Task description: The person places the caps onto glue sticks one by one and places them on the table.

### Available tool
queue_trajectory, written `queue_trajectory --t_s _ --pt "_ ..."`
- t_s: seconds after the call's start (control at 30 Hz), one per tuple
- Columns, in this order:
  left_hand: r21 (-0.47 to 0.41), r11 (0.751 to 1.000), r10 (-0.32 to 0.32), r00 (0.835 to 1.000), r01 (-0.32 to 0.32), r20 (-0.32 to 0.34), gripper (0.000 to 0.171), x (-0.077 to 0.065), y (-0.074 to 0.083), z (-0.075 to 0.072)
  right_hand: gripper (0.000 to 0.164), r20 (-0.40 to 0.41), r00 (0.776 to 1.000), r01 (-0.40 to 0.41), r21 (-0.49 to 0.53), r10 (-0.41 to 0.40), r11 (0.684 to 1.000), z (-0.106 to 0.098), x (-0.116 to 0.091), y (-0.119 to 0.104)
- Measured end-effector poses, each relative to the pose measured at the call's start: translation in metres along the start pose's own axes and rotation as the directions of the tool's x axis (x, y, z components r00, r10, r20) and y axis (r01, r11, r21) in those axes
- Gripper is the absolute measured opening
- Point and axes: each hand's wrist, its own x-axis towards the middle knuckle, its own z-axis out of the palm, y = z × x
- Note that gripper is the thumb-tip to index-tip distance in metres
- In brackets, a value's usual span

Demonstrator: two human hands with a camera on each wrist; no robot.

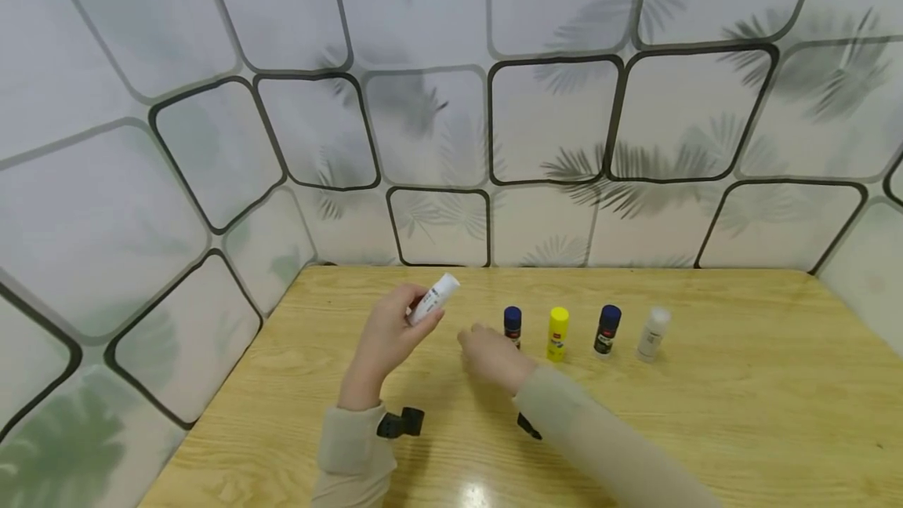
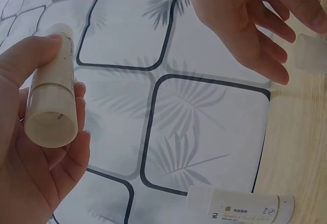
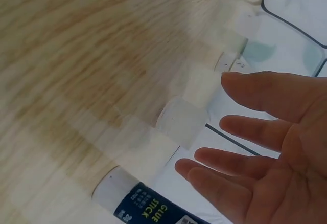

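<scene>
My left hand (image 1: 384,335) grips a white glue stick (image 1: 433,298), raised and tilted above the table. In the left wrist view its round end faces the camera, and the thumb lies along its side. My right hand (image 3: 271,152) is low over the table with fingers loosely spread and nothing held. Close by its fingertips stands a small translucent whitish cap-like piece (image 3: 181,121). A dark blue glue stick (image 1: 513,321) stands just right of that hand, partly hidden by it. Another white glue stick (image 2: 245,206) stands on the table in the left wrist view.
To the right stand a yellow glue stick (image 1: 557,334), another dark blue one (image 1: 607,330) and a white one (image 1: 653,333), roughly in a row. The wooden table (image 1: 741,414) reaches a patterned cloth wall (image 1: 550,124) at its back.
</scene>
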Motion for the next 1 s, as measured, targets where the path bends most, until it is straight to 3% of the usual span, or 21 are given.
queue_trajectory --t_s 0.23,0.47,0.7,0.9,1.0 --pt "0.009 1.000 0.005 1.000 -0.005 0.007 0.018 0.001 -0.002 0.002 0.017 0.008 1.000 0.020 -0.091 -0.019 0.996 0.004 0.002 -0.001" --pt "0.000 1.000 -0.005 1.000 0.005 0.006 0.019 -0.001 -0.002 0.003 0.021 0.031 0.999 0.023 -0.115 -0.019 0.993 0.006 0.000 -0.001" --pt "0.000 1.000 0.004 1.000 -0.004 0.007 0.018 0.000 0.000 0.004 0.024 0.039 0.999 0.036 -0.089 -0.033 0.995 0.006 -0.002 0.003" --pt "-0.004 1.000 0.000 1.000 0.000 0.020 0.020 0.000 0.000 0.005 0.007 0.032 0.995 0.095 -0.085 -0.093 0.992 0.006 -0.005 0.005" --pt "-0.003 1.000 -0.007 1.000 0.007 0.024 0.021 -0.001 0.000 0.006 0.008 0.047 0.994 0.103 -0.062 -0.100 0.993 0.004 -0.008 0.006"
